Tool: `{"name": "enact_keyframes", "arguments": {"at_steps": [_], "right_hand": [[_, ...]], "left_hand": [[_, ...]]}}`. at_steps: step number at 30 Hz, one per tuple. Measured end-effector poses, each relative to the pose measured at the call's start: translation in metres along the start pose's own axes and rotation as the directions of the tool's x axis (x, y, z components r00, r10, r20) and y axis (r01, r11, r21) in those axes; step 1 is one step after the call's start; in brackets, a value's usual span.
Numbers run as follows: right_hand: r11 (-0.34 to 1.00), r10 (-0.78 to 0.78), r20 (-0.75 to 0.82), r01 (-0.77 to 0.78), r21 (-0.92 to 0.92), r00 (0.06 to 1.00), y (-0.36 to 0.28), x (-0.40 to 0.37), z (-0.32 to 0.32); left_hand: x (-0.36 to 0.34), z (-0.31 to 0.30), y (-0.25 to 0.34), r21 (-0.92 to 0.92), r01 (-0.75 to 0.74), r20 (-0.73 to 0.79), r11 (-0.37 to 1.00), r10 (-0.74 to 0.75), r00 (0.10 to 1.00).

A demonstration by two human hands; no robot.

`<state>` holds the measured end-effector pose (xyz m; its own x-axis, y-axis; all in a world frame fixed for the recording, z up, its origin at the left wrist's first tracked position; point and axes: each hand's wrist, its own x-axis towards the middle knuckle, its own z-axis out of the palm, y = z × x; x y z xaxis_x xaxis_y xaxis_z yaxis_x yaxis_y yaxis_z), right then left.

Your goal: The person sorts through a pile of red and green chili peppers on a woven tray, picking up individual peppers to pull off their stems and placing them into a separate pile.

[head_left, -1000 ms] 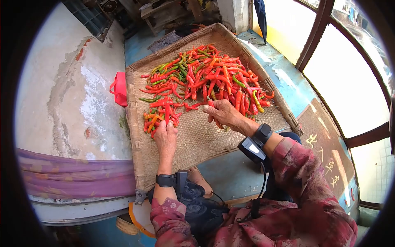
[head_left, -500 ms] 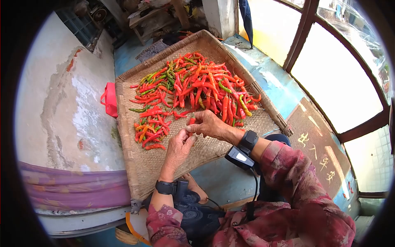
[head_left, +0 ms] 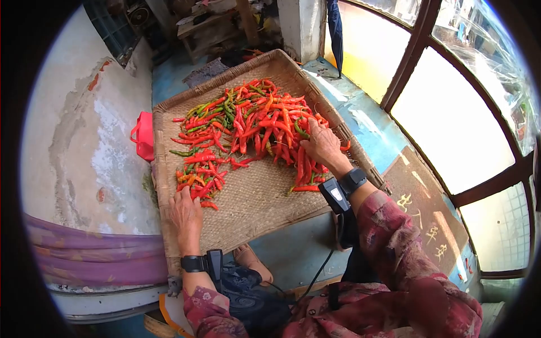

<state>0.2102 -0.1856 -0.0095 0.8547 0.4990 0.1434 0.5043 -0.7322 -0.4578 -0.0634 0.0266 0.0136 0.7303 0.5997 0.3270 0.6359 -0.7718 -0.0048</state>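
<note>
A large heap of chili peppers (head_left: 256, 121), mostly red with some green and orange, covers the far part of the woven basket tray (head_left: 248, 208). My right hand (head_left: 328, 147) is at the heap's right side, its thumb and forefinger apart against the peppers, the other fingers partly hidden. At the tray's left side, my left hand (head_left: 186, 217) rests at the near edge of a smaller chili pile (head_left: 202, 176). Its fingers stretch forward to the peppers, the tips partly hidden; nothing shows held in it.
Beside the tray's left rim is a red bag (head_left: 144, 137) by the wall. A purple cloth (head_left: 96, 253) hangs at lower left. To the right lie a brown doormat (head_left: 425, 211) and the window frame (head_left: 414, 56). A dark folded umbrella (head_left: 335, 34) hangs at the back.
My hands have parted from over the tray's middle, where they met around a red chili. The left went left to the small pile, the right up and right to the heap.
</note>
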Motion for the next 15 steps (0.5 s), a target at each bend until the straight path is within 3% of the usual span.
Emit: {"name": "enact_keyframes", "arguments": {"at_steps": [4,6,10,12,13,15], "right_hand": [[0.974,-0.204,0.099,0.191,0.122,0.974,-0.011,-0.008,0.019],[0.926,-0.306,0.047,0.286,0.248,0.951,-0.019,-0.013,0.025],[0.860,-0.399,0.068,0.348,0.373,0.914,-0.032,-0.022,0.031],[0.814,-0.379,0.061,0.301,0.497,0.924,-0.042,-0.027,0.015],[0.814,-0.379,0.065,0.299,0.498,0.923,-0.044,-0.027,0.014],[0.801,-0.320,0.163,0.174,0.572,0.933,-0.046,-0.026,0.015]], "left_hand": [[0.007,0.019,0.028,-0.151,-0.094,0.046,0.984,0.102,0.994],[0.007,0.028,0.048,-0.395,-0.119,0.162,0.911,0.197,0.967],[0.009,0.037,0.077,-0.467,-0.119,0.352,0.876,0.308,0.884],[0.013,0.032,0.086,-0.716,0.020,0.410,0.698,0.398,0.821],[0.014,0.036,0.090,-0.715,0.024,0.414,0.698,0.396,0.820],[0.014,0.048,0.099,-0.877,0.178,0.375,0.446,0.404,0.835]]}}
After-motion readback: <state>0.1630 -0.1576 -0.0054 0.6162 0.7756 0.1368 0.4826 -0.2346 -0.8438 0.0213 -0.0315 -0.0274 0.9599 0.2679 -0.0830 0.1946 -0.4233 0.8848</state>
